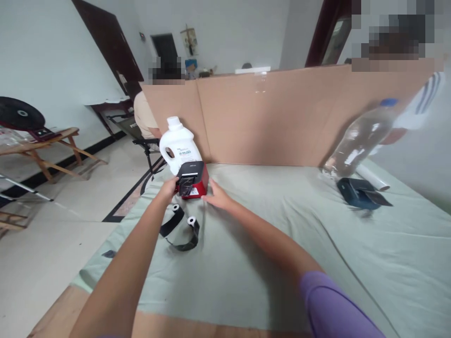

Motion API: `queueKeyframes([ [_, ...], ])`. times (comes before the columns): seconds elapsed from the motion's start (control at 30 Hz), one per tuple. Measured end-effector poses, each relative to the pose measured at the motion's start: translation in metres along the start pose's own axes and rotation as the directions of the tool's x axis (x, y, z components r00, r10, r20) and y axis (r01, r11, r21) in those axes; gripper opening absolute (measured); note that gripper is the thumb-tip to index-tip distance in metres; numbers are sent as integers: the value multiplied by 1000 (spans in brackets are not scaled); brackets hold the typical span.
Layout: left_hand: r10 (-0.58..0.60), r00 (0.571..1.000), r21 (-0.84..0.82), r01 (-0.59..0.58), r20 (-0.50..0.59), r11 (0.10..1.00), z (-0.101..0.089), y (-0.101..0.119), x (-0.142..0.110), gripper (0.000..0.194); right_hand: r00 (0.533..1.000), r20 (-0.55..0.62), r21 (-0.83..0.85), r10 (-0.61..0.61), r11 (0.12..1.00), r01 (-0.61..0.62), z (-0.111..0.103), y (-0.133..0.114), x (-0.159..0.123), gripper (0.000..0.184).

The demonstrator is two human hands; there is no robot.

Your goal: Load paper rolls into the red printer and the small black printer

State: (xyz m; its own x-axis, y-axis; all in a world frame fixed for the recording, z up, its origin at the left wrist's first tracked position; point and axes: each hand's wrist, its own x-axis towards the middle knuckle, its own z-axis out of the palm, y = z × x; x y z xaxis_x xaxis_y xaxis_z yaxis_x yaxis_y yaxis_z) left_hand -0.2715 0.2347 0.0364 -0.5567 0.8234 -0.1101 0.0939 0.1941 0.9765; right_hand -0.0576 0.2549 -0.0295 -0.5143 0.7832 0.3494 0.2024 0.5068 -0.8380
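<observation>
A small red-and-black box-shaped device, which looks like a label printer, sits toward the far left of the cloth. A dark, shiny strip hangs over its front. My left hand is closed against the device's left side, its fingertips partly hidden. At the right side is my right hand, thumb and fingers apart; the thumb is by the lower front corner, and I cannot tell how firmly it touches. Just in front lie two small rolls of black strip with white cores, a left roll and a right roll, partly unwound.
A white jug stands directly behind the device. Cardboard walls off the table's back. At right are a large clear bottle with a blue cap, a dark teal device and a white roll. People sit beyond the cardboard.
</observation>
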Motion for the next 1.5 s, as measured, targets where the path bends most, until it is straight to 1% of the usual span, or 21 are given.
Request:
queueKeyframes([
  [0.03,-24,999,-35,25,21,999,1,-4,-3,29,1000,-21,-5,10,1000,-11,16,3,10,108],
  [0.07,-38,998,-71,42,44,997,1,-6,-7,33,998,-59,-12,21,1000,-22,28,6,17,113],
  [0.1,-48,997,-100,55,67,994,1,-7,-11,37,995,-89,-32,35,999,-38,34,7,19,117],
  [0.13,-54,995,-119,64,84,991,1,-7,-16,39,992,-121,-42,34,998,-40,36,8,18,117],
  [0.2,-50,994,-126,62,100,990,5,-3,-28,42,987,-163,-64,-13,998,3,27,6,8,115],
  [0.27,-5,992,-142,23,125,990,15,5,-44,42,976,-199,-95,-89,993,71,4,2,-10,113],
  [0.33,115,978,-137,-92,172,986,33,15,-68,41,957,-244,-123,-156,984,128,-28,-6,-35,109],
  [0.37,202,959,-116,-182,199,977,45,20,-82,40,948,-263,-132,-179,980,148,-46,-10,-50,106],
  [0.43,372,896,-46,-373,244,927,71,25,-116,38,934,-289,-150,-208,974,171,-81,-17,-85,99],
  [0.47,433,863,-14,-445,262,895,84,26,-134,39,929,-301,-161,-215,972,173,-97,-20,-105,97],
  [0.5,471,840,-4,-488,271,873,98,24,-153,40,924,-317,-175,-212,971,163,-111,-22,-125,95],
  [0.57,493,820,-47,-502,290,863,125,13,-189,46,920,-350,-205,-178,973,110,-133,-24,-166,93],
  [0.63,477,820,-107,-469,316,877,146,-3,-217,52,918,-371,-235,-140,971,53,-146,-25,-201,90],
  [0.73,441,805,-108,-437,396,893,165,-26,-243,59,921,-378,-229,-90,973,1,-154,-22,-235,89],
  [0.83,448,790,-95,-453,419,887,169,-39,-251,61,931,-364,-155,-43,988,-15,-153,-19,-246,88],
  [0.93,454,804,-98,-453,384,886,167,-42,-251,61,932,-362,-106,-20,994,-20,-149,-17,-246,86],
  [1.03,439,815,-81,-444,377,893,166,-43,-253,63,929,-370,-78,5,996,-36,-147,-18,-245,86],
  [1.23,419,814,-79,-425,401,902,164,-43,-254,65,915,-403,-97,20,993,-65,-148,-27,-247,85],
  [1.37,434,783,-60,-457,445,887,156,-39,-248,63,912,-408,-112,29,990,-81,-147,-31,-247,86],
  [1.43,446,769,-82,-463,458,882,154,-35,-243,57,910,-412,-132,42,986,-105,-147,-31,-247,86],
  [1.5,450,772,-150,-431,449,890,155,-30,-239,48,909,-415,-159,44,980,-120,-146,-31,-247,87],
])
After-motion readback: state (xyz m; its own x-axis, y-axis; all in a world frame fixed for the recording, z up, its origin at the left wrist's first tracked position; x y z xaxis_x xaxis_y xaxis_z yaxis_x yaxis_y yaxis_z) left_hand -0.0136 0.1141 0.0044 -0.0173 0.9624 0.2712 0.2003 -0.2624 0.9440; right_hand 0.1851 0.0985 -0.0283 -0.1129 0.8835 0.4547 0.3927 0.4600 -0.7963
